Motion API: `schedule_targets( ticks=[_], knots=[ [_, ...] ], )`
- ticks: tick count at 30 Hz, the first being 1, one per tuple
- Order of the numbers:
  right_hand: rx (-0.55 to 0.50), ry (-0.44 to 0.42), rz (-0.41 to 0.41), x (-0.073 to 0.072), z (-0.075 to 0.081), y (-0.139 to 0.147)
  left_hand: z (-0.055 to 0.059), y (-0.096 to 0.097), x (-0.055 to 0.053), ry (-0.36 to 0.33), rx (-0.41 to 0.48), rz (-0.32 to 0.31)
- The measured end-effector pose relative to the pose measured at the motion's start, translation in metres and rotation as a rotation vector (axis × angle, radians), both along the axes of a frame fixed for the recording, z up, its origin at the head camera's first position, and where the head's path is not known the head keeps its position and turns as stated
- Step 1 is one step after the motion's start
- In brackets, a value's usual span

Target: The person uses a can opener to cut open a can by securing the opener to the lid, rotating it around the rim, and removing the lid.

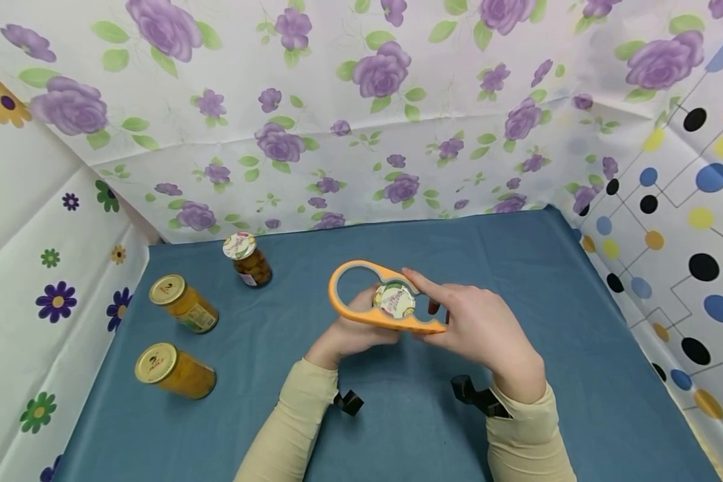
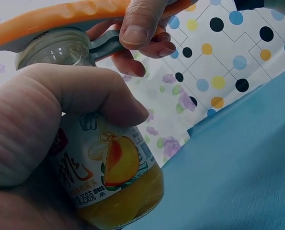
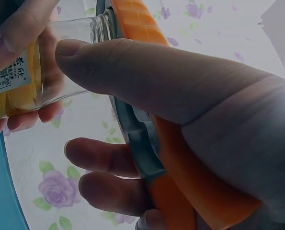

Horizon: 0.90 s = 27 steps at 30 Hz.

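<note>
Jar opener, orange with a grey inner lining, set around the top of the held jar, in front of the person and between the two hands. Its wide rounded loop extends leftward over the left hand; its notched portion, toward the right hand, surrounds the patterned lid. The left hand is wrapped about the held jar below the opener, the thumb lying across the glass above a fruit-printed label; yellow contents show beneath. The right hand grips the opener at its handle end, index finger along the far arm; in the right wrist view its thumb overlaps the clear glass just below the rim, though contact cannot be told.

To the left of the left hand, well apart from it, stand two jars with yellow contents: a farther yellow jar and a nearer yellow jar. Ahead and to the left of the same hand stands a dark-filled jar with a patterned top. All three rest on blue cloth, which also extends beneath both hands. A black wrist mount shows beside the left sleeve.
</note>
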State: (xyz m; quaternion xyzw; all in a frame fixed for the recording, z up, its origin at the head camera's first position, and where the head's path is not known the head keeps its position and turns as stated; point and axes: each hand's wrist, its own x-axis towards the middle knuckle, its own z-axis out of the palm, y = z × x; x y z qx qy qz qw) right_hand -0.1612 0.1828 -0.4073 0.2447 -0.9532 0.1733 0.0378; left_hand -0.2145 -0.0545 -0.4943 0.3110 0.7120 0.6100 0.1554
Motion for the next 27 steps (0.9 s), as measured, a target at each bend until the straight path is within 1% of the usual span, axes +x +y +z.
schedule_targets(
  ticks=[3, 6, 19, 23, 27],
  knots=[
    [-0.001, -0.006, 0.0, -0.0002, 0.0006, 0.0, -0.0001, 0.0, -0.0008, 0.02, -0.001, -0.012],
    [-0.009, -0.011, 0.004, -0.0005, 0.0005, 0.0001, 0.0002, -0.0004, -0.0011, 0.024, 0.0, -0.024],
    [-0.003, -0.014, 0.012, 0.0008, -0.0005, 0.0013, -0.0021, -0.0017, -0.0014, 0.0, 0.029, -0.098],
    [0.002, -0.018, 0.012, 0.0017, 0.0002, 0.0029, -0.002, -0.0016, -0.0017, -0.005, 0.021, -0.11],
    [0.002, -0.028, 0.011, 0.0025, 0.0005, 0.0041, -0.0011, -0.0017, -0.0022, 0.015, 0.002, -0.127]
  ],
)
